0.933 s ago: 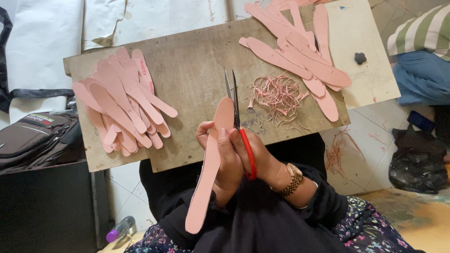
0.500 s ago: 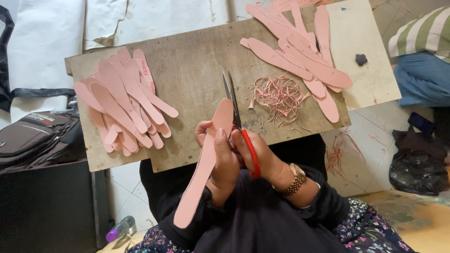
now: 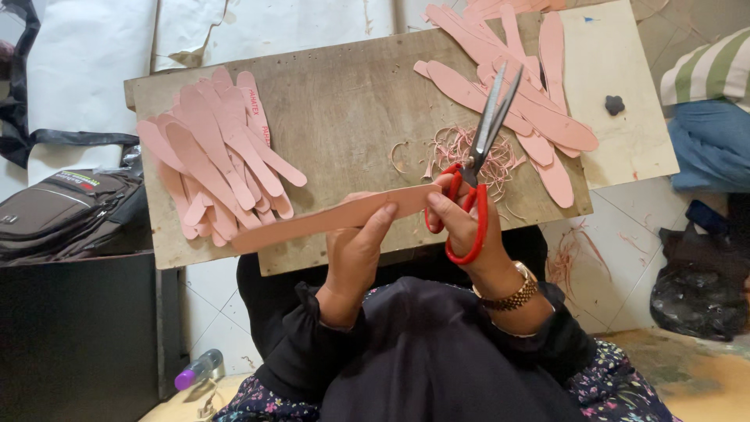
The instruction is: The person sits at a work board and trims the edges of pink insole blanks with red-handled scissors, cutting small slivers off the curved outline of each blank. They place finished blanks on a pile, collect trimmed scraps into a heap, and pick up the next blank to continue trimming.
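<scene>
A worn wooden board serves as the work surface, laid over a white tiled floor, with a dark backpack to the left and another person's striped sleeve at the right edge.

On the left of the surface lies a stack of pink cut strips; a second heap of pink strips lies at the upper right, partly on a pale sheet. Between them, near the front edge, sits a tangle of thin pink trimmings.

The left hand grips one long pink strip, fingers clenched round its middle, holding it nearly level above the front edge of the surface. The right hand has its fingers through the red handles of a pair of scissors, grasping them firmly. The blades point up and away over the trimmings, slightly parted; their tips lie clear of the held strip, whose right end sits just beside the handles.

Judgement on good practice: the strip should be supported close to the cut line so it does not flex, fed deep into the blades rather than nipped at the tips, and turned by the left hand while the scissors hold a steady line. The supporting fingers should be kept outside the blade path.
</scene>
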